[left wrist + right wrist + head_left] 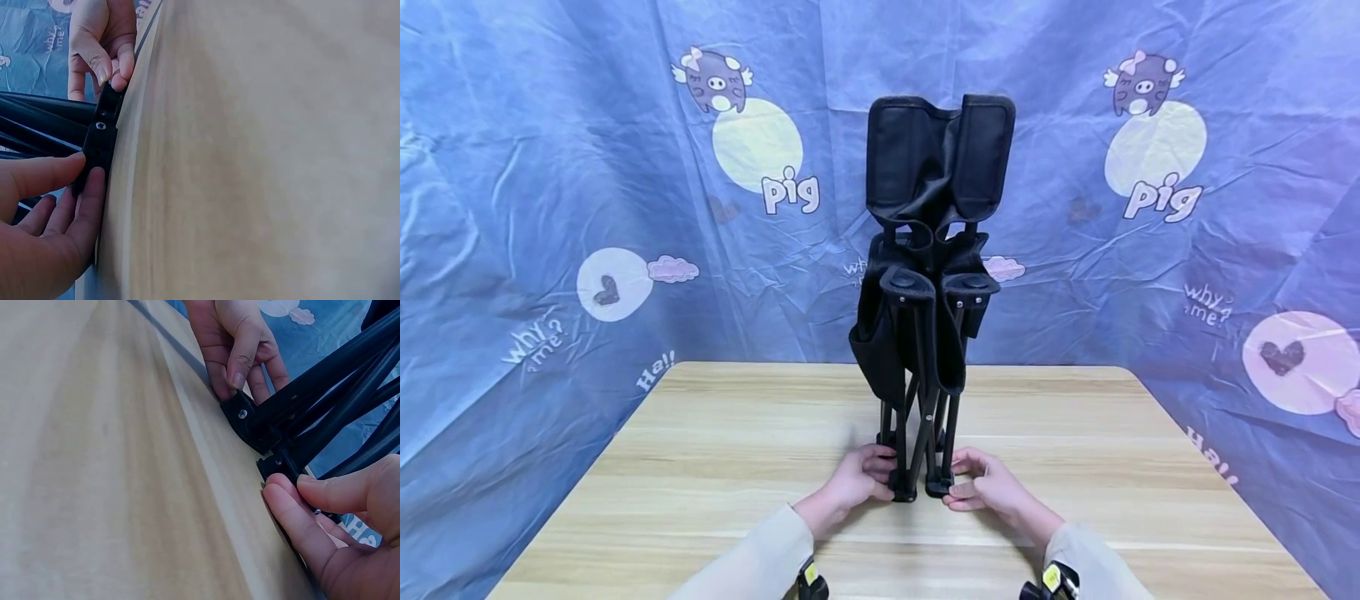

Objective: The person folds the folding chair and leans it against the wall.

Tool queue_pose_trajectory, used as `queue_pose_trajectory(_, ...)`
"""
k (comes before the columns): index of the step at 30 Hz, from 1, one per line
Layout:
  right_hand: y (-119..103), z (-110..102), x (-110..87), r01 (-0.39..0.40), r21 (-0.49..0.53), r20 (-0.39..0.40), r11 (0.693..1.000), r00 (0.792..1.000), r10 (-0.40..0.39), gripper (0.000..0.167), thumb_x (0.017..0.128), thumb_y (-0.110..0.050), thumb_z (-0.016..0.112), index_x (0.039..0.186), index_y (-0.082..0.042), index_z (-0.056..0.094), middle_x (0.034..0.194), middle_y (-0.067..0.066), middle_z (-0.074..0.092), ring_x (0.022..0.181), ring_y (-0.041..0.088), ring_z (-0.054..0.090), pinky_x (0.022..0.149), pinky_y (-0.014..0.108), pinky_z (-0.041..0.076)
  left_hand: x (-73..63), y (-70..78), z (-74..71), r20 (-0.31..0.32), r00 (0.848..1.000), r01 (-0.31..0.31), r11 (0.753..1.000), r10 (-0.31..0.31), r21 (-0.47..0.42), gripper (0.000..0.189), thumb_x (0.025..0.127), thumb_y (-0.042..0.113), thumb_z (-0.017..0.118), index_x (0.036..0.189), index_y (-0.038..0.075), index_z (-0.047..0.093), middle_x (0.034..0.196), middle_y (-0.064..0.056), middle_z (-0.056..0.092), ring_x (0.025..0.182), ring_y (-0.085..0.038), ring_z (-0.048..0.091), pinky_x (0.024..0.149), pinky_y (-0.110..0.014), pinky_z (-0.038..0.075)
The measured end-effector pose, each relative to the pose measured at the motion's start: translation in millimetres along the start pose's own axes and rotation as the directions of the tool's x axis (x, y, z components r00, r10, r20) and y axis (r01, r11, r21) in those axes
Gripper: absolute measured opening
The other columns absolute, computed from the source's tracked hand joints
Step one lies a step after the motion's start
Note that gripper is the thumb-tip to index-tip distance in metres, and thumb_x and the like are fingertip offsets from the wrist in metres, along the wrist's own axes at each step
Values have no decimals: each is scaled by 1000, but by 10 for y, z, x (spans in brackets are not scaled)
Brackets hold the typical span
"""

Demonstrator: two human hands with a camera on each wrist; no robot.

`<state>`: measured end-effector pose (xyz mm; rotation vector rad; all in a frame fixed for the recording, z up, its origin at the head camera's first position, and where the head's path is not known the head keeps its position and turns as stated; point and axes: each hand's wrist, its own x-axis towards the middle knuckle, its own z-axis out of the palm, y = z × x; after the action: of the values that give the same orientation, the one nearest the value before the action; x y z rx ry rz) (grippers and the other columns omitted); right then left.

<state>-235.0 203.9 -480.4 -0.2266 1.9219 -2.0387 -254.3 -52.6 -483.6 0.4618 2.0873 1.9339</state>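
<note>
A black folding camp chair [917, 333] stands upright and folded on the wooden table, its fabric back panels at the top and its crossed legs bunched together below. My left hand [856, 479] pinches the black plastic foot [94, 147] at the left front leg between thumb and fingers. On the other side my right hand [988, 483] pinches the right front foot [278, 465] in the same way. Both feet sit close together low on the tabletop. Behind the front legs, the rear feet are partly hidden.
The light wooden table [737, 433] spreads out around the chair. Behind and at both sides hangs a blue cloth [587, 167] printed with pigs, hearts and words. Black wrist cameras [812, 581] are strapped over the pale sleeves [752, 558].
</note>
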Motion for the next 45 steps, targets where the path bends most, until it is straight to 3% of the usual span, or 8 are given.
queue_pose_trajectory(12, -14, -33, 141, 3, 10, -50, 1000, 999, -2, 54, 80, 26, 56, 129, 22, 35, 113, 25, 47, 75, 26, 69, 76, 39, 60, 159, 11, -2, -37, 999, 32, 999, -33, -29, 64, 67, -26, 66, 128, -15, 51, 119, -29, 63, 93, -26, 61, 77, -35, 59)
queue_pose_trajectory(25, -49, -90, 347, -3, 32, -125, 999, 992, 6, 54, 79, 28, 55, 129, 20, 37, 109, 22, 50, 72, 25, 69, 74, 39, 61, 375, -15, -43, -87, 993, 69, 995, -75, -69, 66, 69, -26, 64, 132, -13, 50, 123, -28, 61, 104, -32, 61, 80, -36, 59)
queue_pose_trajectory(35, -74, -101, 465, -5, 37, -196, 999, 981, 12, 53, 80, 27, 54, 131, 18, 40, 111, 25, 52, 71, 26, 69, 72, 39, 61, 527, -15, -26, -126, 988, 71, 992, -84, -106, 66, 70, -27, 60, 134, -15, 48, 127, -30, 59, 111, -43, 60, 79, -37, 60)
queue_pose_trajectory(45, -68, -137, 606, -5, 78, -230, 997, 973, 23, 56, 79, 30, 52, 133, 19, 39, 109, 26, 52, 68, 26, 69, 70, 37, 61, 639, 0, -7, -180, 980, 75, 995, -86, -64, 64, 69, -27, 60, 132, -15, 50, 125, -29, 61, 106, -35, 61, 76, -33, 60)
